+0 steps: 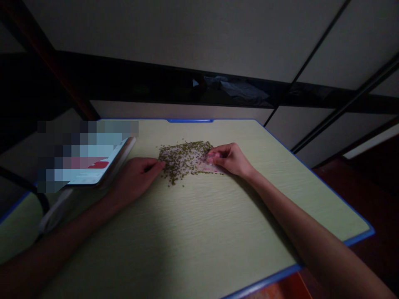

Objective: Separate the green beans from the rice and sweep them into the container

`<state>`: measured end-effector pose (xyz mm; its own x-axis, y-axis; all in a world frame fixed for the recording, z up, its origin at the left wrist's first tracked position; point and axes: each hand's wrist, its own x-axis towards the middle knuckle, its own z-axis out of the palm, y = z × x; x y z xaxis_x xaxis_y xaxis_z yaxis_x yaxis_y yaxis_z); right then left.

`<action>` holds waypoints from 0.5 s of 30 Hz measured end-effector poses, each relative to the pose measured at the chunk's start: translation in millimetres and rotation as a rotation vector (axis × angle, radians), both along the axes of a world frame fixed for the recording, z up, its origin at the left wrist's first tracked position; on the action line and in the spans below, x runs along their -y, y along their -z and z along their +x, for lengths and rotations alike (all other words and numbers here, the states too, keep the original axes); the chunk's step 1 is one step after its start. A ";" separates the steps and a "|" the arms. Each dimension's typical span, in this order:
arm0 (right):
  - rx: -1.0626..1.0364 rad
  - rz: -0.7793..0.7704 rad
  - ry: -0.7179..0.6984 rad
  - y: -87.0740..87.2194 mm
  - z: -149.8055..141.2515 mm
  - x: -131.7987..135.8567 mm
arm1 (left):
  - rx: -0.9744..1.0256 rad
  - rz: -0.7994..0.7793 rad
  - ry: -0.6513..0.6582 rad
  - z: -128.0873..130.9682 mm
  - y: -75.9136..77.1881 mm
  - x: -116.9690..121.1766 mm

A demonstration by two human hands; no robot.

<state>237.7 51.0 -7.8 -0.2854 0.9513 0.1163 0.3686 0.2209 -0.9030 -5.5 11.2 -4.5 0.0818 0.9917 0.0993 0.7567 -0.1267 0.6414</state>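
Observation:
Many small green-brown grains (174, 168), like beans or seeds, lie scattered over and around a pale sheet with pinkish printing (210, 167) in the middle of the table. My left hand (139, 176) rests at the left edge of the grains, thumb and fingers pressed together; what is between them, if anything, is hidden. Over the sheet's right side, my right hand (232, 160) is closed in a pinch. Something pinkish shows by its fingertips, too small to make out.
The light-topped table (199, 220) has a blue rim. A tablet with a lit, partly pixelated screen (93, 166) leans at the left, close to my left forearm. Pale cabinet panels (187, 37) stand behind. An orange container (280, 288) shows below the front edge.

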 end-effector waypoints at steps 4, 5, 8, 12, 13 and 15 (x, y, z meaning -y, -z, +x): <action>-0.014 -0.002 -0.043 0.8 1.5 0.5 | -0.002 -0.003 -0.002 0.4 -1.2 0.6; -0.019 -0.002 -0.051 1.2 1.9 0.5 | -0.005 -0.002 -0.003 0.5 -1.1 0.6; -0.021 0.000 -0.062 2.2 3.1 0.7 | -0.003 -0.004 -0.003 0.6 -0.3 0.3; -0.034 -0.022 -0.073 4.7 5.2 0.6 | -0.005 -0.003 -0.002 1.1 0.1 0.2; -0.041 -0.029 -0.076 5.4 5.7 0.5 | -0.005 -0.001 -0.001 1.4 -0.1 0.1; -0.051 -0.035 -0.082 6.6 6.6 0.6 | -0.003 0.005 0.002 1.9 -0.6 0.1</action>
